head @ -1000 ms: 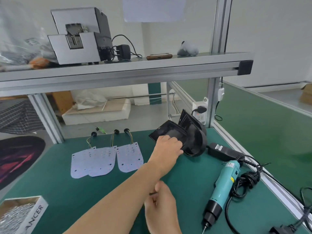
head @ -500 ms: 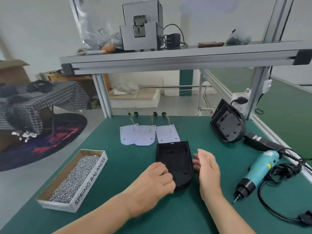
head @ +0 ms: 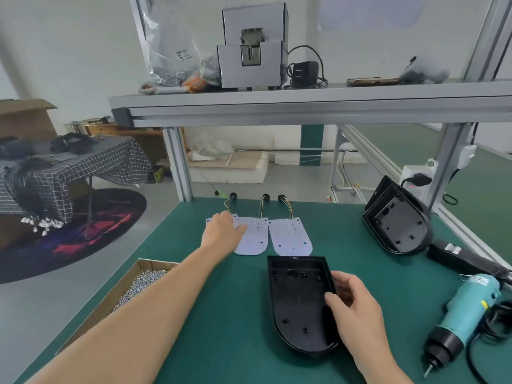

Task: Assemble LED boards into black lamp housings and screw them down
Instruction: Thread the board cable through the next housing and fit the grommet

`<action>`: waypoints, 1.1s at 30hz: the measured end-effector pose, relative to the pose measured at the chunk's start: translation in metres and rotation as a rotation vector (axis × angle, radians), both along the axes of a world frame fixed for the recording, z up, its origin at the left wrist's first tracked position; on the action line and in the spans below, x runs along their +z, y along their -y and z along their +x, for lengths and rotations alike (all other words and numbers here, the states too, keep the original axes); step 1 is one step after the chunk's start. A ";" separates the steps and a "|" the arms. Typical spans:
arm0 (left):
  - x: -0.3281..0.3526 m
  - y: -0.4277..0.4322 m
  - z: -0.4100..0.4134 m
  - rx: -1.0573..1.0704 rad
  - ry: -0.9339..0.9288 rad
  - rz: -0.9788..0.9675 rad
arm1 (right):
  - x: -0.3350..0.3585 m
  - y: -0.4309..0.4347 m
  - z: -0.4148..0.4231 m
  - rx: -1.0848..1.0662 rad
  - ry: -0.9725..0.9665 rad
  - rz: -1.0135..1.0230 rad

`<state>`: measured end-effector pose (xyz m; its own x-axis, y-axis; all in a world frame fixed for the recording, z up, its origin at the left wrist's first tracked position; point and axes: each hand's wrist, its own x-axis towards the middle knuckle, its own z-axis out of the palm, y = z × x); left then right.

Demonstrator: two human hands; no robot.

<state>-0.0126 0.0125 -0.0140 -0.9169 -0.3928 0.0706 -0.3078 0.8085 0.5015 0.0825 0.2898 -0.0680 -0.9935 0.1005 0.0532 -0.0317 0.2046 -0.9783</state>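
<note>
Centrally, in the head view, the left hand (head: 224,231) lies with fingers extended, flat on the leftmost of three LED boards (head: 289,236) at mid-frame. The right hand (head: 352,306) curls round the right rim of the black housing (head: 299,303) at lower centre. Likely hazards: the two overlapping boards may drag together when one is lifted, and the wired leads may snag. Containers: the housing holds nothing yet; the cardboard box (head: 138,289) at lower left holds loose screws.
</note>
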 end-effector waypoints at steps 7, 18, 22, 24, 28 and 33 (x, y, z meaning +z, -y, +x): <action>-0.008 -0.003 -0.081 0.122 0.332 -0.040 | -0.013 0.000 -0.009 -0.013 -0.046 -0.034; -0.014 0.005 -0.106 0.110 0.320 0.109 | -0.004 0.000 -0.005 0.028 -0.065 -0.042; -0.008 0.003 -0.090 0.123 0.030 0.653 | -0.005 0.001 -0.005 0.011 -0.044 -0.010; 0.002 -0.001 -0.070 0.072 -0.111 0.837 | -0.005 0.001 -0.005 0.005 -0.037 0.001; 0.025 -0.003 -0.016 -0.051 -0.255 1.057 | -0.003 0.003 -0.007 -0.006 -0.036 0.028; 0.049 -0.007 0.067 -0.274 -0.368 1.268 | -0.002 0.006 -0.007 -0.016 -0.033 0.035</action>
